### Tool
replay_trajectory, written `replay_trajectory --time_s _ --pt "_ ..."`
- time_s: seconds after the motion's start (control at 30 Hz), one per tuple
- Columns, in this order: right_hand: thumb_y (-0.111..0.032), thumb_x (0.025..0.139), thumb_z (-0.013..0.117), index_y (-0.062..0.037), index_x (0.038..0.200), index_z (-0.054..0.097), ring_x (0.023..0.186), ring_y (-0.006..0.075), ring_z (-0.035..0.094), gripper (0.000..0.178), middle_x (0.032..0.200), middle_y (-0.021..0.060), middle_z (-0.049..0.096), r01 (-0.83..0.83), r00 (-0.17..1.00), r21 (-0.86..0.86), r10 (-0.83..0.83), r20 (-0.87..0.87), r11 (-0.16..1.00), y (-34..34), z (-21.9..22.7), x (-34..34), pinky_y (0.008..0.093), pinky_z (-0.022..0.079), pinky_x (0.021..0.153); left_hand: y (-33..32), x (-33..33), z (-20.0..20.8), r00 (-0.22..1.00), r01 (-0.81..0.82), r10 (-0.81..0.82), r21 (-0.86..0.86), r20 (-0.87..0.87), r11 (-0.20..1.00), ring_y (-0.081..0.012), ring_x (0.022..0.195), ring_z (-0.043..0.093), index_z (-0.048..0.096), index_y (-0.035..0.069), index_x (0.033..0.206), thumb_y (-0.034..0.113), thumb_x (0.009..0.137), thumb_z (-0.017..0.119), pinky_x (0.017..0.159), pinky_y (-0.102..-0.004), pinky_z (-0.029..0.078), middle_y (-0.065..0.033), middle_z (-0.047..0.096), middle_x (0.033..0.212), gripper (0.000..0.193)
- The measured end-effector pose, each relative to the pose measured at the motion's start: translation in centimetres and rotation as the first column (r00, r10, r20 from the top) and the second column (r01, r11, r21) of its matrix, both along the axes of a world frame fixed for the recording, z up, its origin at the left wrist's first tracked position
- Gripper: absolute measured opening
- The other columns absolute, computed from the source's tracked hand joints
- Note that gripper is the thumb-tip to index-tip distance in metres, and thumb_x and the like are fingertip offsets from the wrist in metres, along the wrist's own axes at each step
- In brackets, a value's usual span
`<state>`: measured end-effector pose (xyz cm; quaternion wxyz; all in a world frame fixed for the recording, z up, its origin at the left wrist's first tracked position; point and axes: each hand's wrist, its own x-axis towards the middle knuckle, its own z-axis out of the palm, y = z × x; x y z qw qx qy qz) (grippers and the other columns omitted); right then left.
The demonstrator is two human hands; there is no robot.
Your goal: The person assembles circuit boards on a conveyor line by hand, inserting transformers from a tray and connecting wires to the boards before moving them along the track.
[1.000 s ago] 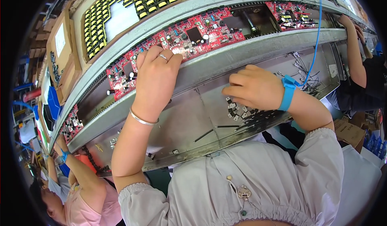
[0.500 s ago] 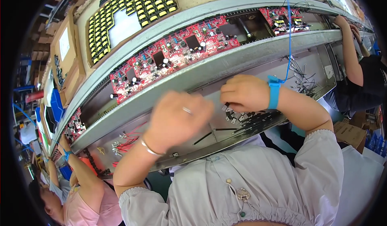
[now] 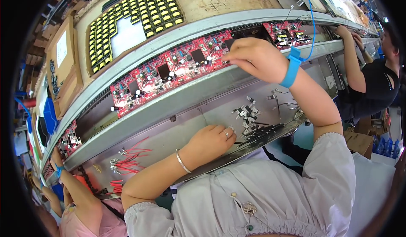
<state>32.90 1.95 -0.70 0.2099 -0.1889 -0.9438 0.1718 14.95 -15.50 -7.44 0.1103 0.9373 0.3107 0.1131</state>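
My right hand (image 3: 264, 59), with a blue wrist strap (image 3: 292, 70), is over the right end of a row of red circuit boards (image 3: 182, 65) on the conveyor. Its thumb and fingers are pinched together; what they hold, if anything, cannot be made out. Down in the metal tray (image 3: 169, 131) my left hand (image 3: 209, 143) rests with fingers curled, and their tips are partly hidden. Just beyond those fingers lie a heap of small black transistors (image 3: 247, 115) with metal legs and a bundle of black tubes (image 3: 264, 133).
Red wires (image 3: 133, 154) lie at the tray's left, with loose leads (image 3: 277, 104) on its right. A metal rail (image 3: 182, 97) separates tray and boards. Beyond is a box of yellow coils (image 3: 160, 10). Co-workers' arms reach in at left (image 3: 80, 186) and right (image 3: 357, 63).
My right hand has left the transistor heap and moved up to the boards. My left hand has come down and right, into the tray beside the heap.
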Motion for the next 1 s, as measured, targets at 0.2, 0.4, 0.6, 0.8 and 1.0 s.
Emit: replay_trajectory --time_s 0.2,0.4,0.6,0.8,1.0 --pt "-0.016 0.077 0.061 -0.0088 0.079 0.063 0.080 0.0255 0.058 0.008 0.081 0.0051 0.059 0.033 0.989 0.150 -0.054 0.136 0.988 1.1 -0.2 -1.8 0.0375 0.047 0.070 0.4 -0.7 0.6 1.000 0.014 -0.014 0.027 0.010 1.000 -0.0161 0.079 0.056 0.059 0.009 0.080 0.014 0.072 0.056 0.067 -0.0286 0.046 -0.0026 0.054 0.080 0.011" --pt "-0.018 0.076 0.061 -0.0119 0.073 0.062 0.082 0.0194 0.057 0.007 0.075 0.0019 0.055 0.044 0.979 0.205 -0.083 0.188 0.978 0.8 -0.9 -2.3 0.0348 0.042 0.071 0.6 -0.9 0.7 0.986 -0.075 0.065 0.055 0.156 0.996 -0.0164 0.076 0.056 0.056 0.010 0.080 0.014 0.071 0.055 0.066 -0.0286 0.045 -0.0024 0.054 0.078 0.010" --pt "-0.018 0.077 0.061 -0.0116 0.073 0.062 0.081 0.0199 0.057 0.008 0.076 0.0016 0.056 0.041 0.980 0.208 -0.080 0.182 0.977 1.0 -1.1 -2.4 0.0347 0.041 0.071 0.9 -1.5 1.3 0.995 -0.086 0.090 -0.072 0.049 0.994 -0.0195 0.070 0.057 0.056 0.009 0.092 0.015 0.072 0.058 0.067 -0.0304 0.046 -0.0021 0.056 0.080 0.021" --pt "-0.019 0.077 0.061 -0.0113 0.074 0.062 0.080 0.0200 0.058 0.008 0.076 0.0016 0.056 0.038 0.985 0.209 -0.071 0.156 0.977 1.5 -1.1 -2.1 0.0346 0.042 0.071 1.3 -1.3 1.1 0.987 -0.122 0.123 -0.017 0.100 0.992 -0.0197 0.069 0.056 0.057 0.009 0.101 0.013 0.072 0.058 0.066 -0.0312 0.046 -0.0028 0.055 0.078 0.030" --pt "-0.014 0.075 0.065 -0.0097 0.075 0.058 0.074 0.0221 0.054 0.008 0.074 0.0026 0.053 0.016 0.994 0.192 -0.036 0.105 0.981 1.5 -1.1 -2.0 0.0341 0.039 0.065 1.3 -1.3 1.0 0.992 -0.107 0.108 -0.012 0.072 0.994 -0.0172 0.078 0.055 0.057 0.009 0.098 0.012 0.072 0.055 0.070 -0.0287 0.044 -0.0024 0.054 0.082 0.026"
